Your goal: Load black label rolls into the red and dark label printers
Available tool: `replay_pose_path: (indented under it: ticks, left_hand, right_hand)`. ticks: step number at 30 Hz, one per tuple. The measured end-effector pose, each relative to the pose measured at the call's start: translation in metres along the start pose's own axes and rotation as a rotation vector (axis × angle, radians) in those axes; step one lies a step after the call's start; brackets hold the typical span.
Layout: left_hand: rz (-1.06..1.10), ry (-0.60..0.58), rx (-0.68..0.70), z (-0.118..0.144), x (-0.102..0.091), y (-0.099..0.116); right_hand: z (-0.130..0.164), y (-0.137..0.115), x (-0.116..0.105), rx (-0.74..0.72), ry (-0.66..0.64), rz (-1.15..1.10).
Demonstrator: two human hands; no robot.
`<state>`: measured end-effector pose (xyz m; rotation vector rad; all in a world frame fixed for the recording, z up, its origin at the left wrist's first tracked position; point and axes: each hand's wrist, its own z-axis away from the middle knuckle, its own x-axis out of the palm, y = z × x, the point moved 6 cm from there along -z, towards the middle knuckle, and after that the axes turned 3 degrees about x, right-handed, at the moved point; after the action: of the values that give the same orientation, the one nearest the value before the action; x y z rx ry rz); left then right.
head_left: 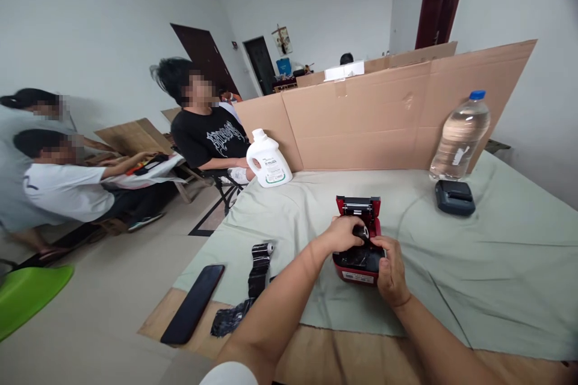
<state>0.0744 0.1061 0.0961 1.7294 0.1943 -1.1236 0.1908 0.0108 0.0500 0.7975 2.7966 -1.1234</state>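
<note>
Your printer (pixel 359 240) sat on the cloth (pixel 497 277) near the table's front edge, your left hand (pixel 345 233) on its top and your right hand (pixel 392 277) at its right side. Left of it lay a ribbon roll (pixel 259 271), and further left, at the front left corner, a phone (pixel 193 303). Behind, a jug (pixel 267 159) stood at the back left, a water bottle (pixel 459 137) at the back right before the cardboard wall (pixel 383 114), a small device (pixel 454 197) just before the bottle.
</note>
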Motion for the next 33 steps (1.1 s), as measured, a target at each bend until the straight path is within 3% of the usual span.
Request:
replay_pose_path:
  ticks: [4,6,10,13,15,19,24,27,30,33]
  left_hand:
    - [0.674,-0.02,-0.042,0.027,-0.033,-0.016]
    - [0.797,0.012,-0.098,0.045,-0.061,-0.033]
    - [0.572,0.037,-0.319,0.094,-0.121,-0.09]
    - [0.126,0.119,-0.553,0.14,-0.164,-0.14]
    - [-0.113,0.133,-0.666,0.169,-0.179,-0.165]
    - [-0.288,0.11,-0.768,0.201,-0.171,-0.192]
    - [-0.477,0.106,-0.83,0.205,-0.145,-0.204]
    - [-0.584,0.171,-0.844,0.203,-0.143,-0.193]
    - [-0.645,0.25,-0.779,0.198,-0.137,-0.167]
    - [-0.431,0.102,-0.608,0.187,-0.099,-0.142]
  right_hand:
    - [-0.002,-0.001,-0.001,-0.008,-0.008,0.012]
    - [-0.002,-0.001,-0.001,-0.002,-0.016,0.01]
    - [-0.003,0.0,-0.001,0.0,-0.013,0.016]
    - [-0.003,0.0,0.0,-0.011,-0.01,0.018]
    - [-0.003,-0.001,0.0,-0.02,-0.006,0.013]
    - [-0.004,-0.002,0.001,-0.035,0.003,0.01]
    - [-0.004,-0.001,0.001,-0.029,-0.02,0.008]
    - [-0.004,0.0,0.001,-0.025,-0.024,0.014]
    - [-0.004,0.0,0.001,-0.021,-0.027,0.014]
    - [-0.004,-0.001,0.002,-0.017,-0.035,0.017]
